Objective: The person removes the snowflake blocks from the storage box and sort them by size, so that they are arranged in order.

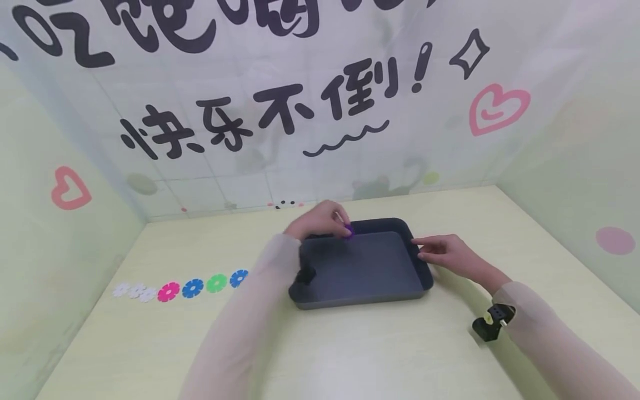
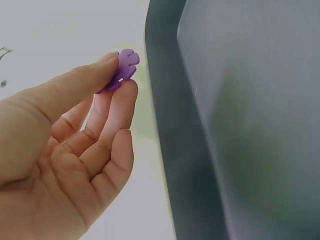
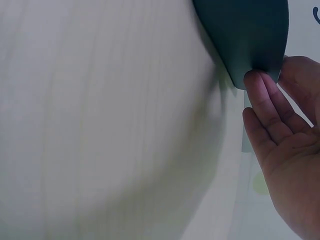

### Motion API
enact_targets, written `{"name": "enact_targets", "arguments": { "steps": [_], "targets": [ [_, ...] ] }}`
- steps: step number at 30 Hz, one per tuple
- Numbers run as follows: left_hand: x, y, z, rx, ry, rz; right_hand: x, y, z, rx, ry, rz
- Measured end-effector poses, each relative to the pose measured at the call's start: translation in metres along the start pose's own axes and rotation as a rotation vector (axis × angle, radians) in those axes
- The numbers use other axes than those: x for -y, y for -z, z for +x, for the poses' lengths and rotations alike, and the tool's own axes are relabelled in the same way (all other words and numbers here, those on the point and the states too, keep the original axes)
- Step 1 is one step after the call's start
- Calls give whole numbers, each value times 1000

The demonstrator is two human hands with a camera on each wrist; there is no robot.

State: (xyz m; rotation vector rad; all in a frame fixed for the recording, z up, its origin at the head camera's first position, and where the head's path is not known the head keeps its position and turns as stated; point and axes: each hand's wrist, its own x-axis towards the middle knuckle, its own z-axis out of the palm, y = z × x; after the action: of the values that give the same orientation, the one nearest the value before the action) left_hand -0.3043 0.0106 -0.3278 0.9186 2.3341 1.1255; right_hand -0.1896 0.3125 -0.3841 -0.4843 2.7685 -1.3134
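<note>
My left hand (image 1: pixel 322 219) pinches a purple notched flower-shaped plastic disc (image 2: pixel 125 70) between thumb and fingertips. In the head view the hand is over the far left part of a dark grey rectangular tray (image 1: pixel 370 269); the left wrist view shows the disc beside the tray's rim (image 2: pixel 175 125). My right hand (image 1: pixel 447 254) grips the tray's right edge. In the right wrist view, fingertips (image 3: pixel 256 80) touch the outside of the tray wall (image 3: pixel 245 40), with the thumb on the other side of the edge.
Left of the tray, a row of notched discs lies on the pale table (image 1: pixel 165 344): several white ones (image 1: pixel 136 290), a pink (image 1: pixel 168 291), a blue (image 1: pixel 192 288), a green (image 1: pixel 216 283) and another blue (image 1: pixel 239 278) near the left sleeve. Printed sheets (image 1: pixel 280 166) enclose the table.
</note>
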Motion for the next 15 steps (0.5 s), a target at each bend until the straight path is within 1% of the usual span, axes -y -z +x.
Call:
{"name": "enact_targets", "arguments": {
  "steps": [3,4,7,9,10,11,15],
  "targets": [
    [14,24,-22,-24,29,-38,0,0,0,1,-8,-9],
    [20,31,-30,-35,22,-39,0,0,0,2,-11,-9],
    [38,52,-54,-69,69,-37,0,0,0,6,-20,-7],
    [51,65,-71,-100,93,-18,0,-1,0,8,-19,-10],
    [58,72,-79,-121,112,-5,0,-1,0,10,-17,-13],
    [63,78,-88,-140,150,5,0,-1,0,9,-15,-15],
    [91,102,-122,-218,222,38,0,-1,0,5,-15,-26]
  ]
}}
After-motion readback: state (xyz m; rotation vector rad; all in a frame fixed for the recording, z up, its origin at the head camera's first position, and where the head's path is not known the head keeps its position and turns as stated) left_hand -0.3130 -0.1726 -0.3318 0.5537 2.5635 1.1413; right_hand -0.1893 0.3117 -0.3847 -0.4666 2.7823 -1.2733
